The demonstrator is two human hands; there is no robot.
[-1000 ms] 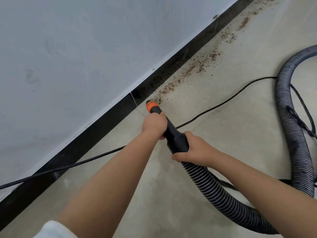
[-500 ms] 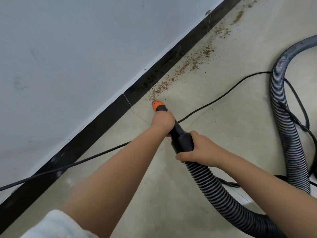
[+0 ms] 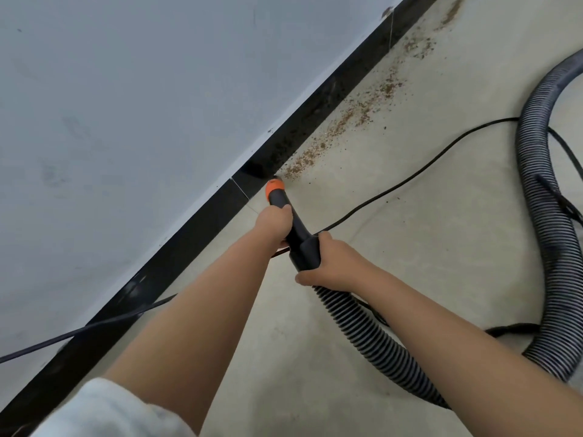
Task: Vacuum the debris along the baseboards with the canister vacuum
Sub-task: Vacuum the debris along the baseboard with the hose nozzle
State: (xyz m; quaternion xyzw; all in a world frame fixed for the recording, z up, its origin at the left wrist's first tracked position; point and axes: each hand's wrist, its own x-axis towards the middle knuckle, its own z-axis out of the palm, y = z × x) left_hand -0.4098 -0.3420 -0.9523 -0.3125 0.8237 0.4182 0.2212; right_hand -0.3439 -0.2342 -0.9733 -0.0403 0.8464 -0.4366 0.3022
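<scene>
The black vacuum nozzle with an orange tip (image 3: 275, 188) points at the floor beside the black baseboard (image 3: 208, 222). My left hand (image 3: 273, 223) grips the nozzle just behind the tip. My right hand (image 3: 328, 263) grips the black cuff where the ribbed hose (image 3: 372, 335) joins. A trail of brown debris (image 3: 353, 118) runs along the baseboard from the tip away to the upper right. The canister is out of view.
The hose loops round at the right (image 3: 542, 190). A thin black power cord (image 3: 419, 171) crosses the concrete floor under the nozzle and runs out at the left (image 3: 63, 337). A grey-white wall (image 3: 132, 105) fills the left side.
The nozzle tip has moved forward along the baseboard to the near end of the debris trail. Both hands keep the same grip.
</scene>
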